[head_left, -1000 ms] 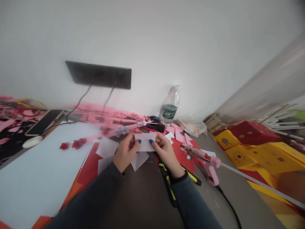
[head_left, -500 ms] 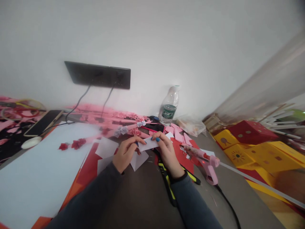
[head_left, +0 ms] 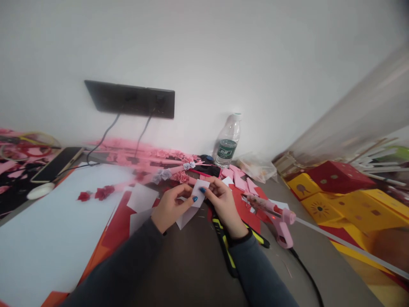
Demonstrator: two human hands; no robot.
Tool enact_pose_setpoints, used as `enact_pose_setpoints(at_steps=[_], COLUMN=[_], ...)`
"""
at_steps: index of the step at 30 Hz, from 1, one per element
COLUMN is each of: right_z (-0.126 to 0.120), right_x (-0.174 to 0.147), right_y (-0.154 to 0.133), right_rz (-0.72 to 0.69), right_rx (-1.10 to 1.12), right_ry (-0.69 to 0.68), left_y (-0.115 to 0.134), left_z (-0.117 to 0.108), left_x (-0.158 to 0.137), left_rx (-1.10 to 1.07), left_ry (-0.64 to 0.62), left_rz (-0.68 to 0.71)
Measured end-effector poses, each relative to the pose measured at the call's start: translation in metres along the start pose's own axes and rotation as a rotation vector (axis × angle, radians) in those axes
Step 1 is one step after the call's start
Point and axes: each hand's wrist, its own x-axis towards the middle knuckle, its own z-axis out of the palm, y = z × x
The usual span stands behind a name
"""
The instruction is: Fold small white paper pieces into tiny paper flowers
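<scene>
White paper [head_left: 200, 183] is gripped by fingers of left hand [head_left: 171, 207] and right hand [head_left: 223, 204], left of glue gun [head_left: 269, 209]. Edges best squared before pressure is applied; likely creases easily.

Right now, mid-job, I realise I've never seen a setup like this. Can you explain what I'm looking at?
There is no machine here: these are a person's bare left hand and right hand. The picture comes from one camera worn on the person's head, looking forward and down. Between them, the fingers pinch a small white paper, held above a grey table. To the left lie a large pale sheet, a phone and red paper flowers. A clear bottle stands near the wall. To the right lies a pink glue gun; black-and-yellow handles show beside and partly behind the right forearm.
</scene>
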Motion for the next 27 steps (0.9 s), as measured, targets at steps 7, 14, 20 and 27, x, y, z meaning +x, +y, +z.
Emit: enact_pose_setpoints(at_steps=[7, 14, 20, 27], right_z=[-0.0010, 0.0005, 0.0031, 0.0028], right_x=[0.0016, 0.0017, 0.0008, 0.0003], right_y=[0.0031, 0.0043, 0.0023, -0.0023], right_rz=[0.001, 0.047, 0.049, 0.028], right_rx=[-0.083, -0.156, -0.135, -0.174], right_ry=[0.011, 0.065, 0.025, -0.015], left_y=[-0.0005, -0.0021, -0.0040, -0.0054], left_z=[-0.0016, -0.0003, -0.0013, -0.0014], left_x=[0.0002, 0.0016, 0.0018, 0.0026], left_rx=[0.008, -0.011, -0.003, -0.002], left_ry=[0.049, 0.103, 0.114, 0.127], left_rz=[0.039, 0.016, 0.058, 0.046])
